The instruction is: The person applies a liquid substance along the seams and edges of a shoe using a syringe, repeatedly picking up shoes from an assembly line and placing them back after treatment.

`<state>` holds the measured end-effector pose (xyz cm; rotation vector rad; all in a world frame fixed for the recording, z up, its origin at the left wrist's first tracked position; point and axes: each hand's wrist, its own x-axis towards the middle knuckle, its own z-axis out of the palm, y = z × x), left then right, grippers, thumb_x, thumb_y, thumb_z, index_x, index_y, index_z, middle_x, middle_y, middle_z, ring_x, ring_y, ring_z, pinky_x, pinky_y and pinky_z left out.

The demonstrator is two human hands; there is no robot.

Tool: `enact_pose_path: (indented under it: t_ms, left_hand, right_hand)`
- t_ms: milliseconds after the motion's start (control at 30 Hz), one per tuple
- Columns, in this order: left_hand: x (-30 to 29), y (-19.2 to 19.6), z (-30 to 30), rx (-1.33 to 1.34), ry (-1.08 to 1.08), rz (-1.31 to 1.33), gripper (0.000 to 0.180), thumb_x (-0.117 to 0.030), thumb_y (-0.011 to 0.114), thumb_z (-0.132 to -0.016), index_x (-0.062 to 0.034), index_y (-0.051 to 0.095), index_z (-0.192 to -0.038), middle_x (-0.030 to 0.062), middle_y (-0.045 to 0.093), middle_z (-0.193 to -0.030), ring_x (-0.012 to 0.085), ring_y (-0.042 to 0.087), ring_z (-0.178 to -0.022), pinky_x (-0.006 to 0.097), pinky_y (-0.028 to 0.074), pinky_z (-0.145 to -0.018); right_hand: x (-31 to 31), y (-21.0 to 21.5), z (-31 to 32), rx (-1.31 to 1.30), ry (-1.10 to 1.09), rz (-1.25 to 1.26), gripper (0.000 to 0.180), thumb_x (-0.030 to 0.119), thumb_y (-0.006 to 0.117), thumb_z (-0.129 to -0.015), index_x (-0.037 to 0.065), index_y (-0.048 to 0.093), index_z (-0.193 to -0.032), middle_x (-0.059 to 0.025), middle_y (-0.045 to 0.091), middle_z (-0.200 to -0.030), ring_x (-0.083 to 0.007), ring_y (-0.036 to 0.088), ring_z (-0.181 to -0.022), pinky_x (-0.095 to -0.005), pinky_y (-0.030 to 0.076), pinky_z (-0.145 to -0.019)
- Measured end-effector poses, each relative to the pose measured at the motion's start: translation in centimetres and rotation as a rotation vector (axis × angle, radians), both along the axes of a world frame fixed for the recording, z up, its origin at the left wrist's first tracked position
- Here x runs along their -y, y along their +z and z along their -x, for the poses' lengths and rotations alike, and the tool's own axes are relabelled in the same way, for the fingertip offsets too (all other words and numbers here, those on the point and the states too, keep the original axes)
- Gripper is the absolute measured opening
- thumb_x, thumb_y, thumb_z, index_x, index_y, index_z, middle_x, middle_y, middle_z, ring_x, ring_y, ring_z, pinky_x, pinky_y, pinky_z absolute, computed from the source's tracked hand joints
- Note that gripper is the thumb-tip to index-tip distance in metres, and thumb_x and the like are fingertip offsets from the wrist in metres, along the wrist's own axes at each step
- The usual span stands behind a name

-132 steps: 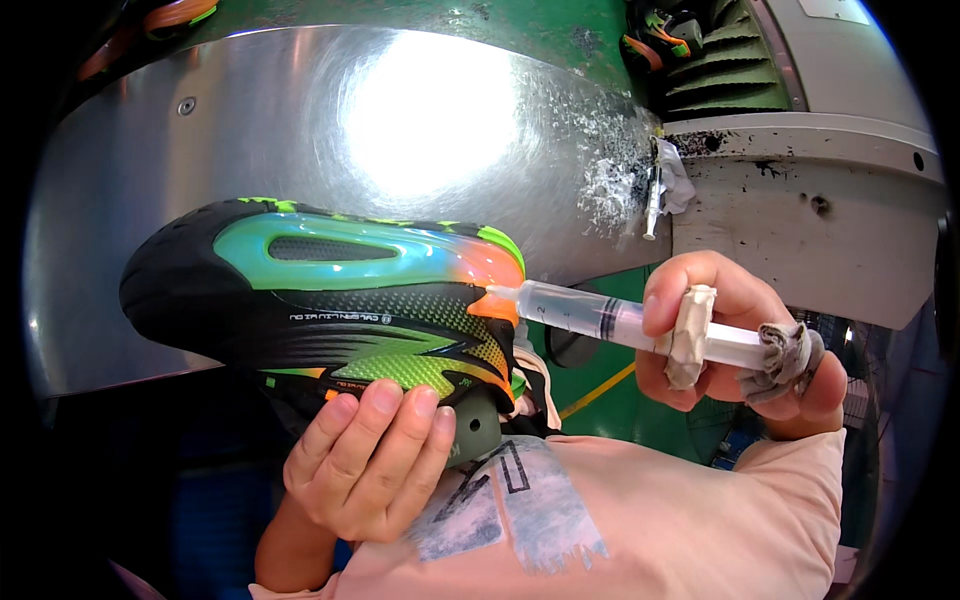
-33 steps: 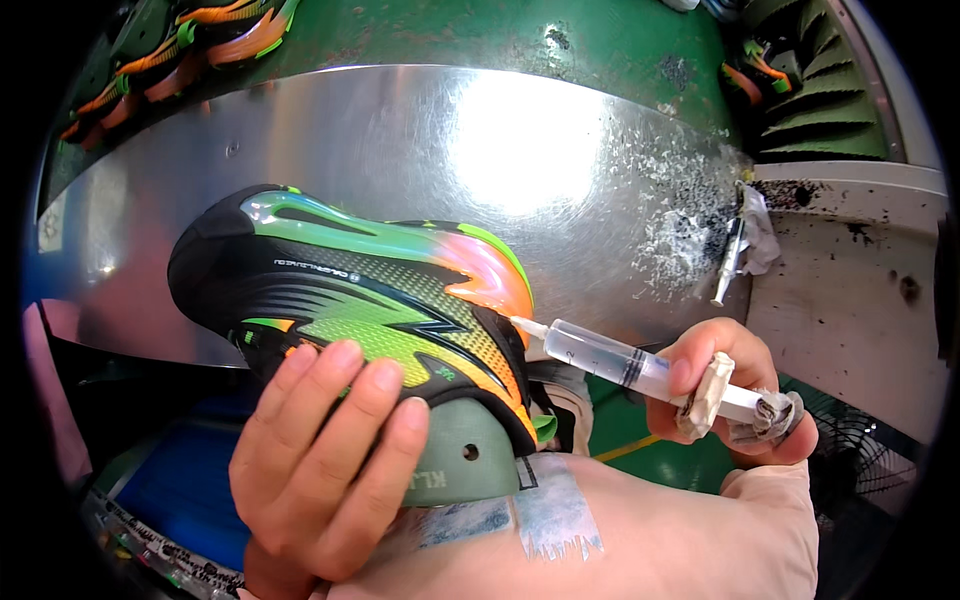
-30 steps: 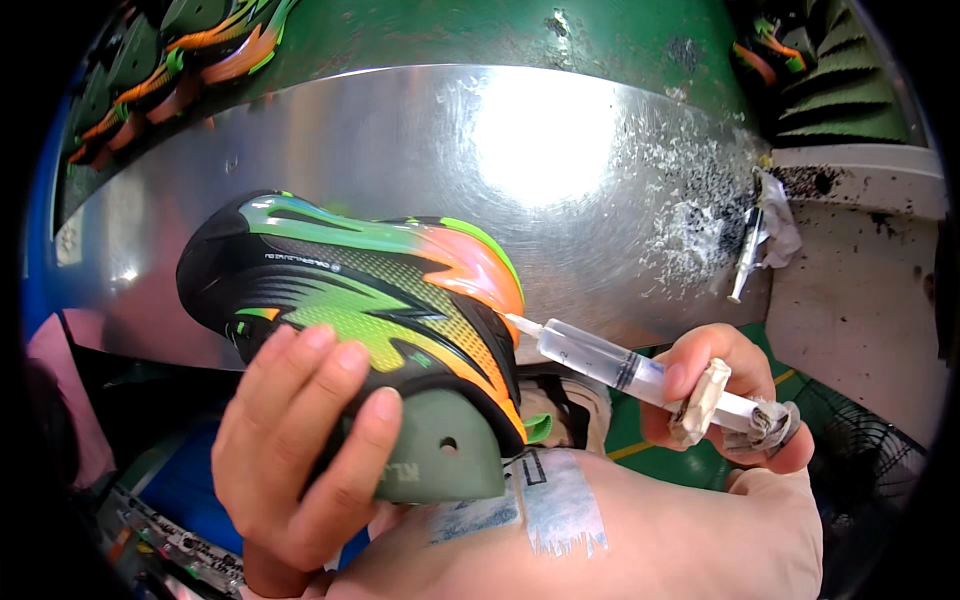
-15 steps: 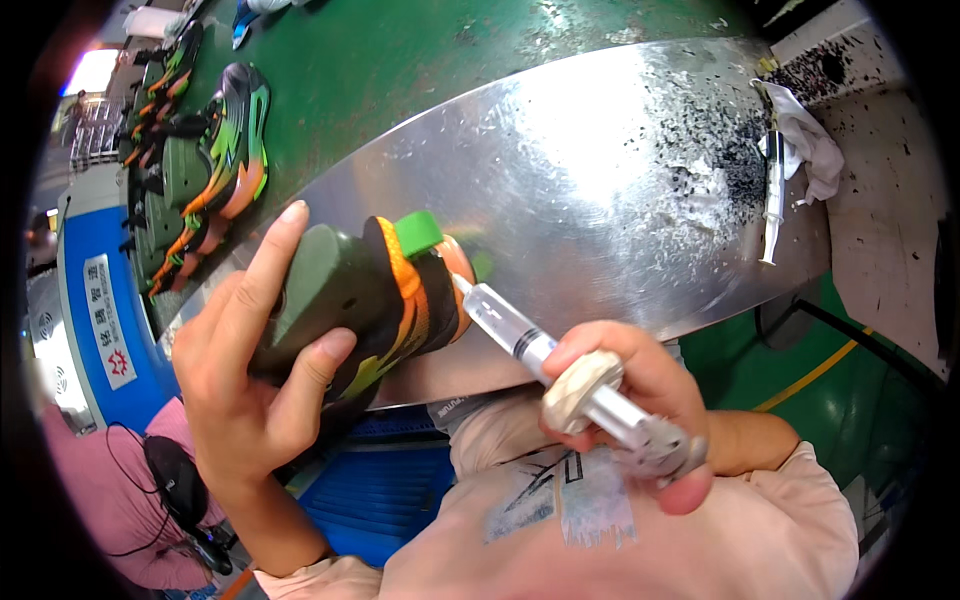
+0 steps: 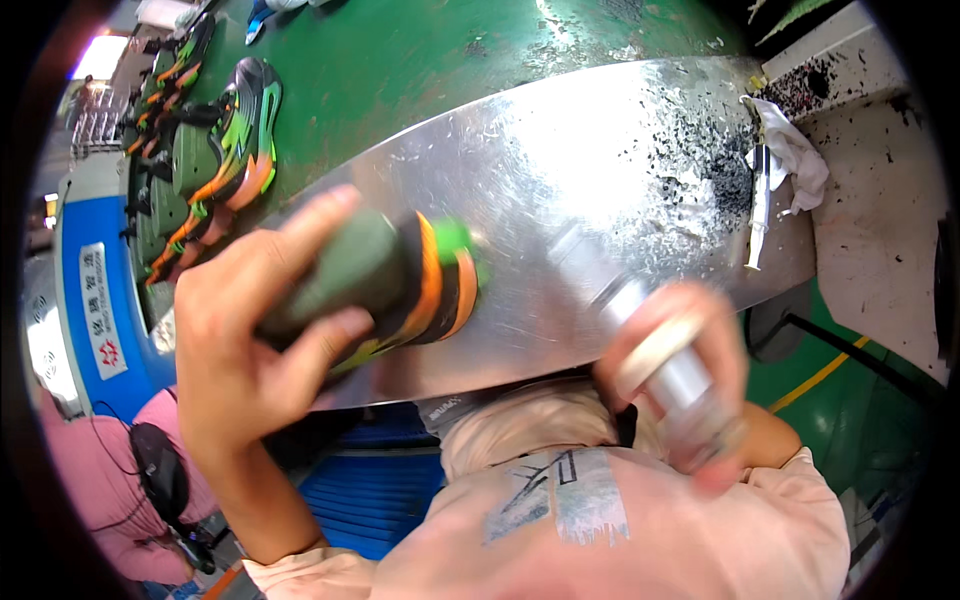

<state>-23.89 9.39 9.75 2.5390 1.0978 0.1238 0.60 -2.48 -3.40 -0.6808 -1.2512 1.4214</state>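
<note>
The left grip is clasping a smooth, dark green shoe last, thumb along its lower side and forefinger along its upper, while a black, orange and lime-green sports shoe is sitting on that last. The shoe's heel and bright green pull tab are pointing rightward from the left grip, toward the right grip; its toe is hiding behind the left grip, and whether it is touching the bench, a silver metal sheet, I cannot tell.

The right grip is holding a clear plastic syringe that is angling up and leftward, its barrel apart from the heel; blur is hiding the nozzle and exact finger placement.

Shoe and last are probably behaving as one stiff, fairly heavy piece, with the last offering the firmest hold, though perhaps a slippery one. The syringe is likely feeling light and rigid, its cream wrapped collar giving better purchase than the slick barrel.

Up and rightward from the right grip, a slender dark-barrelled syringe is lying beside a crumpled white cloth.
</note>
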Motion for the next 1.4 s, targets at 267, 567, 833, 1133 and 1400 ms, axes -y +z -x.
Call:
enact_pose_path:
  t_ms: [267, 567, 833, 1133, 1400]
  left_hand:
    - [6.7, -2.7, 4.2, 0.078, -0.114, -0.318, 0.008, -0.010, 0.061, -0.065, -0.0098, 0.058, -0.073, 0.0144, 0.065, -0.096, 0.0368, 0.062, -0.094, 0.050, 0.049, -0.084]
    - [7.2, -5.4, 4.4, 0.178, -0.089, -0.375, 0.015, -0.009, 0.065, -0.065, -0.0109, 0.054, -0.076, 0.0102, 0.066, -0.099, 0.0329, 0.062, -0.096, 0.047, 0.050, -0.084]
    - [7.5, -5.7, 3.8, 0.211, -0.077, -0.394, 0.016, -0.009, 0.065, -0.065, -0.0125, 0.053, -0.074, 0.0092, 0.066, -0.097, 0.0317, 0.062, -0.095, 0.045, 0.052, -0.080]
    - [8.2, -7.1, 4.1, 0.240, -0.065, -0.443, 0.013, -0.008, 0.064, -0.071, -0.0103, 0.055, -0.080, 0.0096, 0.066, -0.098, 0.0313, 0.062, -0.095, 0.044, 0.051, -0.083]
    - [11.7, -8.8, 3.6, 0.504, 0.610, -0.379, 0.058, -0.011, 0.066, -0.076, -0.0043, 0.038, -0.127, 0.0232, 0.040, -0.134, 0.0332, 0.046, -0.121, 0.047, 0.035, -0.101]
  right_hand:
    - [-1.3, 1.4, 0.3, 0.050, -0.360, 0.134, 0.109, 0.066, 0.076, -0.055, 0.006, 0.028, -0.132, -0.0067, 0.053, -0.093, -0.0103, 0.055, -0.066, -0.0160, 0.036, -0.053]
    - [-6.5, 1.1, 5.5, 0.235, -0.068, -0.472, 0.113, 0.043, 0.088, -0.055, -0.005, 0.021, -0.132, -0.0148, 0.048, -0.104, -0.0263, 0.058, -0.096, -0.0399, 0.051, -0.082]
    - [-6.5, 1.8, 4.9, 0.581, 0.048, -0.605, 0.092, 0.045, 0.085, -0.057, -0.003, 0.042, -0.123, -0.0160, 0.061, -0.103, -0.0239, 0.061, -0.090, -0.0318, 0.050, -0.072]
    - [-8.6, 0.3, -3.5, 1.166, -0.695, -0.532, 0.076, 0.033, 0.076, -0.069, 0.004, 0.037, -0.128, -0.0114, 0.057, -0.095, -0.0232, 0.060, -0.076, -0.0333, 0.050, -0.066]
    - [-5.5, 2.5, -3.2, 1.649, -0.334, -0.373, 0.070, 0.039, 0.077, -0.066, 0.006, 0.045, -0.119, -0.0122, 0.058, -0.101, -0.0289, 0.062, -0.077, -0.0347, 0.050, -0.061]
